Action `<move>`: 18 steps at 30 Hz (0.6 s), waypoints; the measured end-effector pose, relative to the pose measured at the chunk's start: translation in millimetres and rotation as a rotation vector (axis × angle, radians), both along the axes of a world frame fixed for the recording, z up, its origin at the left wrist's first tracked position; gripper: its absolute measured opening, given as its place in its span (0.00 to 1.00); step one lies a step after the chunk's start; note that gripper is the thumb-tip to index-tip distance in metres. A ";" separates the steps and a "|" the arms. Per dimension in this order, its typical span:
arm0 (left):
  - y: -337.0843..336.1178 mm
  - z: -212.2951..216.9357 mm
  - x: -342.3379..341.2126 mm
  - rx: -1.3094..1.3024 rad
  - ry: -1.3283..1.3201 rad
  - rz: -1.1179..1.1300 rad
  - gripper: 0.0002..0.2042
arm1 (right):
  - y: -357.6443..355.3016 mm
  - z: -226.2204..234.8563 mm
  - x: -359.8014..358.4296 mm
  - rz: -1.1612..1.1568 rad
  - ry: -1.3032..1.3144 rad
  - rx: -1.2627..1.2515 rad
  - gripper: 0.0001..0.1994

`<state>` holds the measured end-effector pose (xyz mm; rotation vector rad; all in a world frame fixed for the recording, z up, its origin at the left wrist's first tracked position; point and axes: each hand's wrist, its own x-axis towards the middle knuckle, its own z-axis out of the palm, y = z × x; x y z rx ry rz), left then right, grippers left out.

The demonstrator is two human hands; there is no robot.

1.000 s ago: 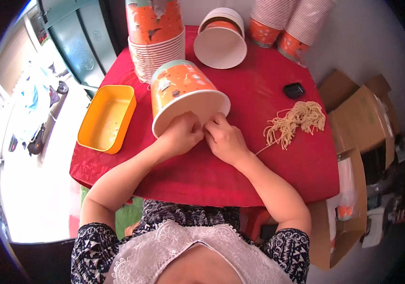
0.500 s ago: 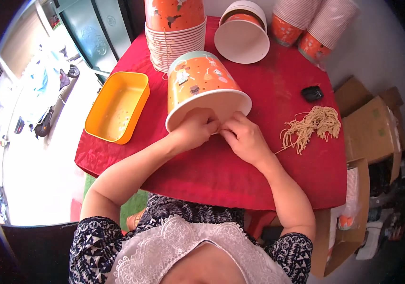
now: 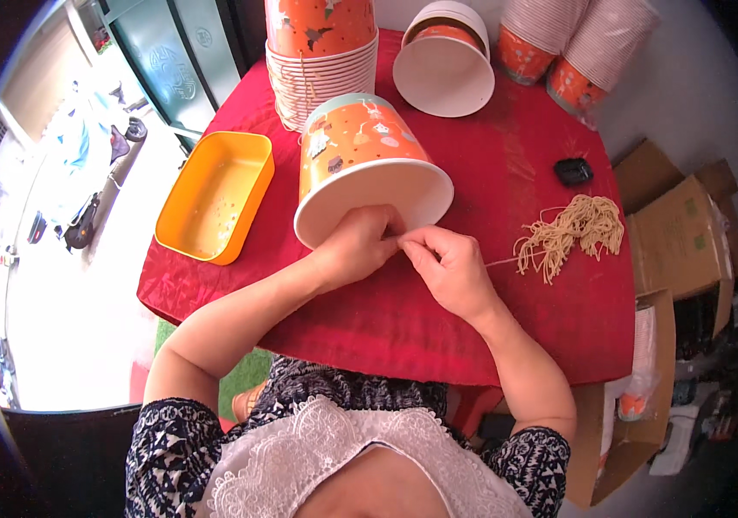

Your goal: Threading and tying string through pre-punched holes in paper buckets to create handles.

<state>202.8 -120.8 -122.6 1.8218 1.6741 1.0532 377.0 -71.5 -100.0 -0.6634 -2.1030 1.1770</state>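
An orange paper bucket (image 3: pixel 369 138) with a printed pattern lies tilted on its side, its white mouth facing me. My left hand (image 3: pixel 360 246) is closed at the near rim, some fingers reaching into the mouth; their tips are partly hidden. Just right of it, my right hand (image 3: pixel 451 272) pinches a thin cord, thumb and forefinger together, close to the left fingertips. From behind the right hand a strand runs to a loose bundle of beige cord (image 3: pixel 580 229) on the table.
A red-covered table (image 3: pixel 507 337) carries a yellow tub (image 3: pixel 252 203) with small bits inside, a tall stack of buckets (image 3: pixel 321 73), another white-mouthed bucket (image 3: pixel 447 82), wrapped bucket stacks (image 3: pixel 602 43) and a small black object (image 3: pixel 573 171). Cardboard boxes (image 3: pixel 680 233) stand to the right.
My right hand has drawn down and slightly right, out from the bucket's mouth. The bucket has shifted a little left and turned slightly. My left hand stays at the rim.
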 end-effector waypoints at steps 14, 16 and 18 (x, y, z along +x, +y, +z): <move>-4.6 15.5 -2.2 -0.220 -0.201 -0.043 0.05 | 11.7 -15.8 -0.9 -0.129 -0.130 0.635 0.11; -4.2 16.2 -1.1 -0.186 -0.242 -0.034 0.04 | 12.4 -18.1 -4.5 -0.147 -0.064 0.620 0.12; -5.1 17.4 -2.8 -0.196 -0.242 -0.039 0.04 | 10.7 -16.3 -7.1 -0.145 -0.132 0.484 0.13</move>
